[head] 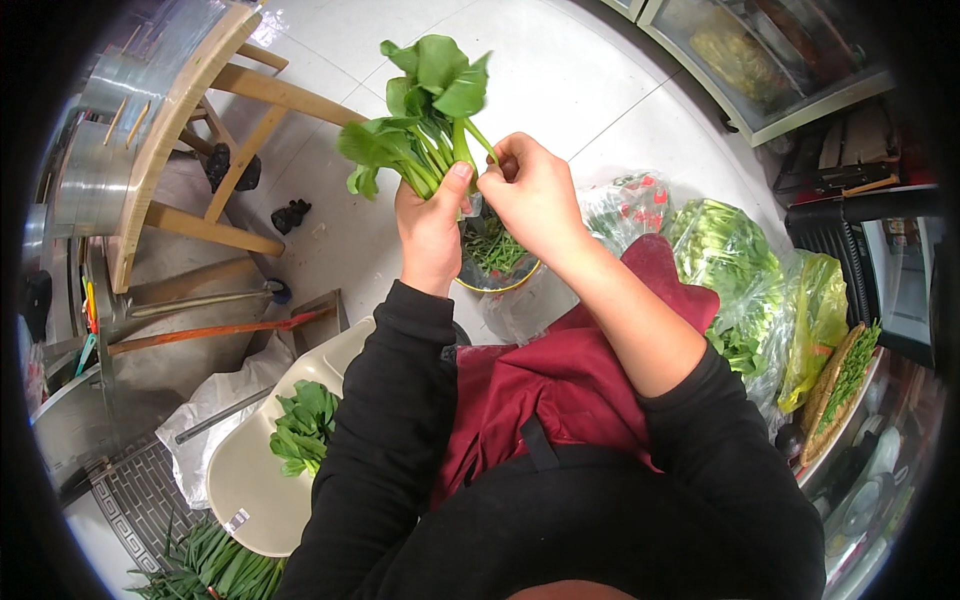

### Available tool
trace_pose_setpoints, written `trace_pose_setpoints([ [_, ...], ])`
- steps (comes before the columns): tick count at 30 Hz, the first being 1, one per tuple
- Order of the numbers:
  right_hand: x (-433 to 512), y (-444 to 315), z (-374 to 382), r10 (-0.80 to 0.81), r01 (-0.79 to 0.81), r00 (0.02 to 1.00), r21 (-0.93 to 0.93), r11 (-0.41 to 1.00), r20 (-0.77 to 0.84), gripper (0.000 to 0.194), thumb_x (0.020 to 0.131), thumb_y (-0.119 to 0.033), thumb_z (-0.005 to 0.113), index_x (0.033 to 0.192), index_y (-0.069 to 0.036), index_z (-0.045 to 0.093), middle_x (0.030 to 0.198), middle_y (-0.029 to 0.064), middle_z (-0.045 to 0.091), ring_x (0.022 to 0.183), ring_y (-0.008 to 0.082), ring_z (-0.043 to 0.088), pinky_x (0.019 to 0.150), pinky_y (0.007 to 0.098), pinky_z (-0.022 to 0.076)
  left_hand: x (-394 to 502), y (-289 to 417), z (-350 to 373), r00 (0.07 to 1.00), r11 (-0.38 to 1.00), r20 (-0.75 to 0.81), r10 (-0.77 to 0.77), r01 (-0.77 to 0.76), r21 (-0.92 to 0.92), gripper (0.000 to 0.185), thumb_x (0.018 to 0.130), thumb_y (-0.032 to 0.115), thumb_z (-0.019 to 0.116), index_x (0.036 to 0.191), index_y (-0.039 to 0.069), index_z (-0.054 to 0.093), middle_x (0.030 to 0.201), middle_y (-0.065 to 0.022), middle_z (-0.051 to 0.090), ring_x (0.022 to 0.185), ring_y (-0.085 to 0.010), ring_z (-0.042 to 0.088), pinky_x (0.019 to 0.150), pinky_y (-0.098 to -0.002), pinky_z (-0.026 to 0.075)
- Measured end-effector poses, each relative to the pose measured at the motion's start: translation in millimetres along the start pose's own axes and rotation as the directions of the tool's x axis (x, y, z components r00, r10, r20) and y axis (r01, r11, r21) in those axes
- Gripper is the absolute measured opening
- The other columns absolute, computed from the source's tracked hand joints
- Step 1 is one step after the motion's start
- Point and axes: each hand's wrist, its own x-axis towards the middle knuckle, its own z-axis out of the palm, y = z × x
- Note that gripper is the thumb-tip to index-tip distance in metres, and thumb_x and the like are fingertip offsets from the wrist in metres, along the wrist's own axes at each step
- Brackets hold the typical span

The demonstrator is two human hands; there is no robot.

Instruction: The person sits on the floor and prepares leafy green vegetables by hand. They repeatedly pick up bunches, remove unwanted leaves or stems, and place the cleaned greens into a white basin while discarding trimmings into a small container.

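My left hand [433, 229] grips a bunch of leafy greens [442, 82], bok choy or a similar kind, by its pale green stems, leaves pointing away from me. With thumb and fingers, my right hand [529, 184] pinches one thin stem at the bunch's right side; that stem still meets the bunch. Below both hands stands a round bin [491, 259] with a yellow rim and a plastic liner, holding green scraps; my hands hide part of it. More leafy greens [306, 427] lie in a beige plastic basin [255, 480] to my left, partly behind my sleeve.
Clear bags of greens [724, 262] and a yellow plastic bag [817, 322] stand to my right, near a woven basket [832, 397] of green sprigs. A wooden table [187, 127] is at far left. Long green stalks [217, 559] lie at lower left. A glass-fronted cabinet [765, 60] stands at upper right.
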Motion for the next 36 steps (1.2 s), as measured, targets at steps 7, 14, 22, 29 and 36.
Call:
trace_pose_setpoints([
  [7, 7, 16, 5, 0.070, -0.071, 0.998, 0.116, 0.991, 0.005, 0.025, 0.088, -0.019, 0.064, 0.088, 0.006, 0.067, 0.072, 0.0189, 0.068, 0.066, 0.0304, 0.069, 0.068, 0.0409, 0.0552, 3, 9, -6, 0.977, 0.982, 0.115, -0.179, 0.185, -0.044, 0.020, 0.099, 0.018, 0.071, 0.112, 0.004, 0.066, 0.097, -0.0009, 0.066, 0.077, -0.0100, 0.059, 0.066, -0.0276, 0.047],
  [14, 8, 13, -4, -0.033, 0.034, 0.999, 0.043, 0.999, -0.020, 0.028, 0.092, -0.024, 0.069, 0.096, 0.004, 0.068, 0.083, 0.0158, 0.067, 0.072, 0.0280, 0.065, 0.071, 0.0388, 0.0539, 6, 13, -11, 0.941, 0.941, 0.176, -0.289, 0.313, -0.127, 0.022, 0.102, 0.017, 0.064, 0.120, 0.004, 0.064, 0.104, -0.0026, 0.068, 0.081, -0.0116, 0.062, 0.068, -0.0293, 0.051],
  [22, 9, 21, -5, -0.062, 0.034, 0.988, 0.188, 0.982, 0.144, 0.026, 0.089, -0.018, 0.078, 0.100, 0.002, 0.067, 0.085, 0.0084, 0.065, 0.074, 0.0160, 0.061, 0.067, 0.0318, 0.0506, 6, 13, -15, 0.941, 0.948, 0.158, -0.299, 0.275, 0.159, 0.027, 0.103, 0.018, 0.064, 0.124, 0.001, 0.062, 0.100, -0.0043, 0.068, 0.083, -0.0123, 0.065, 0.073, -0.0288, 0.053],
  [29, 16, 37, -4, 0.003, -0.086, 0.985, 0.466, 0.881, 0.175, 0.012, 0.093, -0.009, 0.073, 0.096, 0.000, 0.066, 0.080, 0.0000, 0.064, 0.073, 0.0074, 0.059, 0.064, 0.0247, 0.0471, 6, 8, -17, 0.926, 0.951, 0.288, -0.243, 0.169, 0.259, 0.026, 0.093, 0.009, 0.068, 0.117, -0.001, 0.065, 0.098, -0.0062, 0.070, 0.083, -0.0135, 0.066, 0.073, -0.0291, 0.054],
  [36, 0, 10, -13, -0.301, 0.280, 0.952, 0.230, 0.932, 0.062, 0.009, 0.087, -0.003, 0.072, 0.094, -0.002, 0.065, 0.081, 0.0052, 0.064, 0.076, 0.0179, 0.065, 0.071, 0.0346, 0.0535, 4, 12, -18, 0.952, 0.970, 0.196, -0.235, 0.219, 0.102, 0.021, 0.097, 0.011, 0.069, 0.112, -0.003, 0.068, 0.099, -0.0059, 0.071, 0.086, -0.0135, 0.067, 0.075, -0.0302, 0.055],
])
